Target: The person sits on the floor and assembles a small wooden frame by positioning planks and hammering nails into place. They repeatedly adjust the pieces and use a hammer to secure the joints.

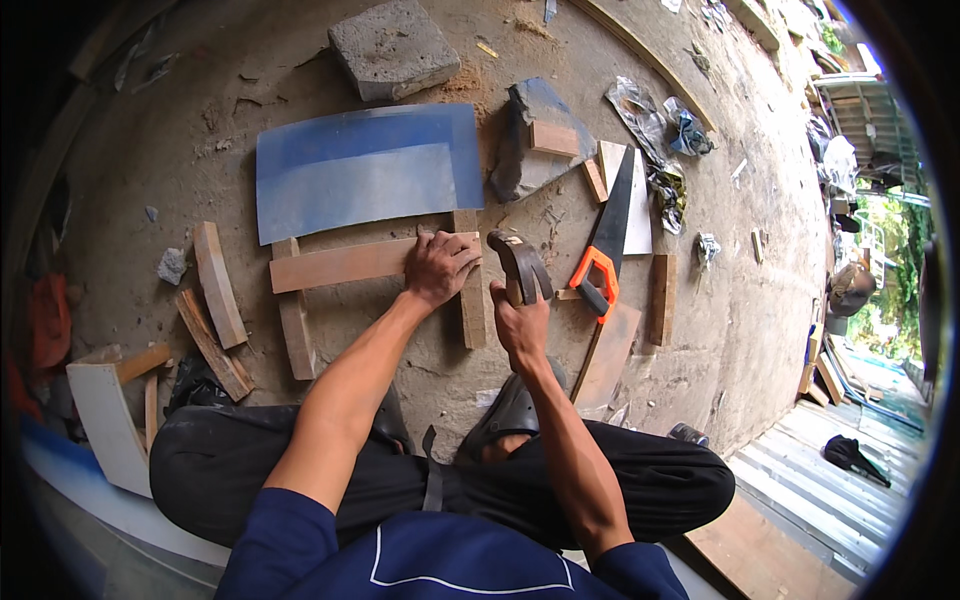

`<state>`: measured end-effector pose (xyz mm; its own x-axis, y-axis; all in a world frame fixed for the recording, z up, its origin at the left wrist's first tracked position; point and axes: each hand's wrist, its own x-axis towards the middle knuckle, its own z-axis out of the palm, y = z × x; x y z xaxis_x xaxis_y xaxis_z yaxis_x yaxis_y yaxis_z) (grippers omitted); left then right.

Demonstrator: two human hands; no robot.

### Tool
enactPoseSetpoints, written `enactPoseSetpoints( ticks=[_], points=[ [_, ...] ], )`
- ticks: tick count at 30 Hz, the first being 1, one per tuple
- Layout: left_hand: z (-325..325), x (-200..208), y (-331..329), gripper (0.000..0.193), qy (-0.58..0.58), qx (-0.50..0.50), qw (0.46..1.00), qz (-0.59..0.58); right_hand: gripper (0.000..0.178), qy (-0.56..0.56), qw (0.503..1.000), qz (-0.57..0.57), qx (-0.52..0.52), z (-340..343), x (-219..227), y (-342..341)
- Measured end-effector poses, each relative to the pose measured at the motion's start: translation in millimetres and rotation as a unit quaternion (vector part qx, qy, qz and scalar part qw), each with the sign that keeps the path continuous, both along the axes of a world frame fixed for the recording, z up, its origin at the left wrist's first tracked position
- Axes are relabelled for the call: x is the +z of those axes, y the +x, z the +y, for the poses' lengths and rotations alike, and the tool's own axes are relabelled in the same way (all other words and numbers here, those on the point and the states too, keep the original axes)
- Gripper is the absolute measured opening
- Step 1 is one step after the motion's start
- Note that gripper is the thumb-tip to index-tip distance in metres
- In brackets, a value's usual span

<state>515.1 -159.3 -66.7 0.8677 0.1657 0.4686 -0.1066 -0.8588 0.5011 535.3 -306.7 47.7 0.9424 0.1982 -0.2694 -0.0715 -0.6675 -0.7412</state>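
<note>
My left hand presses down, fingers curled, on the right end of a flat wooden plank. Whether its fingertips also pinch something small, such as a nail, I cannot tell. The plank lies across two wooden legs, a left one and a right one. A blue and grey-white panel adjoins them on the far side. In my right hand is a claw hammer, gripped by its handle. Its dark head is raised just right of the plank's end, apart from it.
An orange-handled handsaw lies to the right, near wooden offcuts and a brown board. Beyond the panel sits a concrete block. A stone slab bears a wood piece. Loose wood strips lie at left.
</note>
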Motion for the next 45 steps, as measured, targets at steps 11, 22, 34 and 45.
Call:
enactPoseSetpoints(
  ticks=[11, 22, 34, 45],
  points=[
    [10, 8, -2, 0.032, -0.025, -0.046, 0.997, 0.062, 0.033, -0.099, 0.988, 0.120, 0.009, -14, -21, 3],
    [63, 4, -2, 0.038, 0.025, 0.115, 0.978, 0.175, 0.030, -0.072, 0.996, 0.047, 0.028, -2, -4, 1],
    [66, 26, 4, 0.062, -0.047, 0.097, 0.897, 0.428, 0.021, 0.054, 0.996, -0.062, 0.041, 11, 26, 7],
    [63, 25, 6, 0.059, -0.060, 0.110, 0.902, 0.413, 0.026, -0.086, 0.996, 0.002, 0.002, 3, 0, -8]
  ],
)
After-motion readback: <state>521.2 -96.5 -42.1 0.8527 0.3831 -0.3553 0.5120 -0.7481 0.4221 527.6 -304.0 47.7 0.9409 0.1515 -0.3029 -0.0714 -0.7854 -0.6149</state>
